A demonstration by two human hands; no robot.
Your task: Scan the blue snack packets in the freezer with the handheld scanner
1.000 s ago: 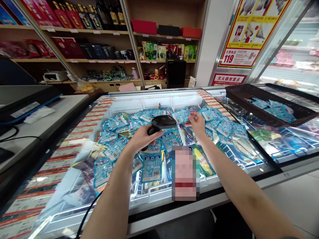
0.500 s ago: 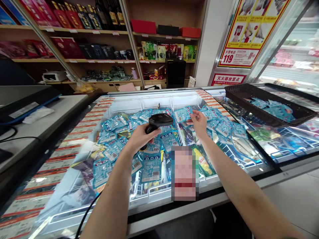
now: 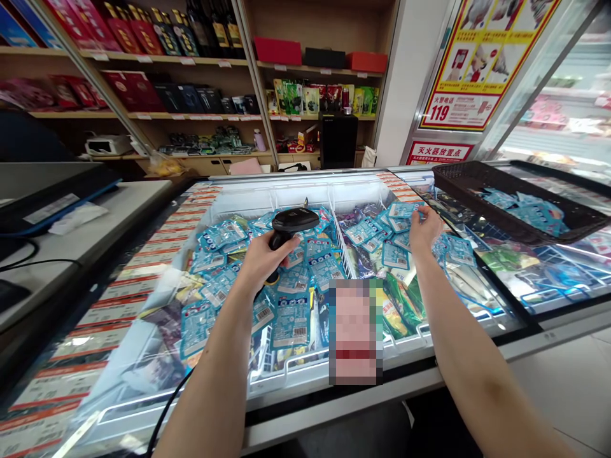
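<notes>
My left hand (image 3: 261,257) is wrapped round the handle of a black barcode scanner (image 3: 294,220), its head pointing right above the glass top. Blue printed packets (image 3: 292,318) lie spread on the glass beneath and around it, several showing white barcode patches. My right hand (image 3: 426,230) pinches the right edge of a blue packet (image 3: 403,210) over the right-hand group of packets (image 3: 365,230). Part of that group is hidden behind the hand. A pixelated, blurred rectangle (image 3: 356,324) covers something at the front edge between my arms.
Under the glass of the chest freezer (image 3: 286,416), wire baskets hold bagged goods. A dark woven basket (image 3: 449,173) with more blue packets rests at the right. Price labels (image 3: 79,343) line the left side, beside a counter (image 3: 138,197). Stocked shelves (image 3: 191,60) stand behind.
My right hand has moved right with a blue packet, away from the divider, uncovering packets there. My left hand and the scanner have shifted slightly left and up.
</notes>
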